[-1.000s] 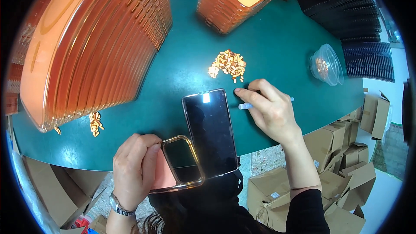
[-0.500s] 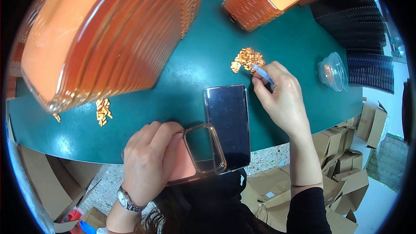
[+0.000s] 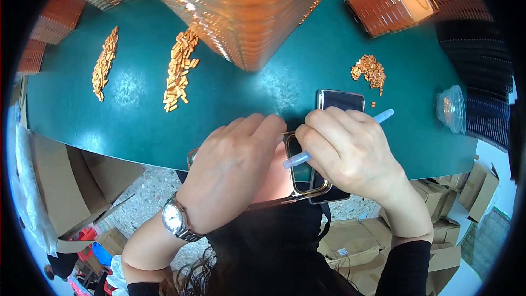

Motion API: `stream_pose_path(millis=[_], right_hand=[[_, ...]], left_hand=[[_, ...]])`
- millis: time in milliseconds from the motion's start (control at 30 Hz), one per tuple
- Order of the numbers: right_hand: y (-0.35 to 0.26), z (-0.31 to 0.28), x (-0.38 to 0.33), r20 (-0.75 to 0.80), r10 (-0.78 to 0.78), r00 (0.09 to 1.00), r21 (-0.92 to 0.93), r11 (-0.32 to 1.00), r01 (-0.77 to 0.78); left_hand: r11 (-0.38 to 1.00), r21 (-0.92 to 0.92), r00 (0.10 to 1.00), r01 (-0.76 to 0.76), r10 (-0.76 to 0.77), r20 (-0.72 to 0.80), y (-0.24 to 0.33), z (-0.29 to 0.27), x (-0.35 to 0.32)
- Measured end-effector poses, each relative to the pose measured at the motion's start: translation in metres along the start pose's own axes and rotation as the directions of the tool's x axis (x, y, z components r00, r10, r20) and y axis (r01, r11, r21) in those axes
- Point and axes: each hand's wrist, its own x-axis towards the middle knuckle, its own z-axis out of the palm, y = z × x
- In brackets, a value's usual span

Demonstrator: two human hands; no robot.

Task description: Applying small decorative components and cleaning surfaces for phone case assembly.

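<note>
A phone case (image 3: pixel 278 178) with a pink panel and a gold-rimmed camera opening is gripped in my left hand (image 3: pixel 233 156), its fingers bent over the far edge. My right hand (image 3: pixel 350 151) is closed around a translucent pale-blue pen-like stick (image 3: pixel 296 159), slanting across the palm. My right fingertips are at the far edge of the camera opening, beside my left fingers; whether they pinch a small piece there is hidden. Partly under my right hand and the case lies a black phone-shaped slab (image 3: pixel 342 98). Small copper-coloured pieces (image 3: pixel 370 71) are heaped beyond my right hand.
Two more copper heaps (image 3: pixel 179 71) (image 3: pixel 104 66) lie on the green table (image 3: pixel 230 90) at left. A tall orange case stack (image 3: pixel 246 16) looms ahead. Another stack (image 3: pixel 389 5), dark cases (image 3: pixel 474 55) and a clear plastic cup (image 3: pixel 451 109) are at right. Cardboard boxes (image 3: pixel 356 238) stand below.
My right hand has moved from the copper heap back to the case's camera opening. My left hand and the case have risen slightly. The whole view has swung left, showing more of the left heaps.
</note>
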Motion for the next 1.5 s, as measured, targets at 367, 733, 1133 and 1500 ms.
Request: stream_pose_path(millis=[367,733,1133,1500], right_hand=[[-0.01,0.016,0.003,-0.086,0.054,0.995,-0.04,0.998,-0.057],[-0.006,0.017,0.0,-0.046,0.1,0.994,0.181,0.979,-0.09],[-0.02,0.016,-0.004,-0.039,0.126,0.991,-0.144,0.981,-0.131],[-0.023,0.024,-0.002,-0.115,0.198,0.974,-0.046,0.978,-0.204]], left_hand=[[0.987,0.129,0.994,-0.096,0.101,-0.032,0.0,0.0,-0.006],[0.924,0.361,0.972,-0.128,0.19,-0.141,-0.008,0.009,-0.006],[0.948,0.304,0.966,-0.099,0.165,-0.201,-0.007,0.011,-0.005],[0.899,0.43,0.94,-0.076,0.208,-0.269,-0.006,0.013,-0.007]])
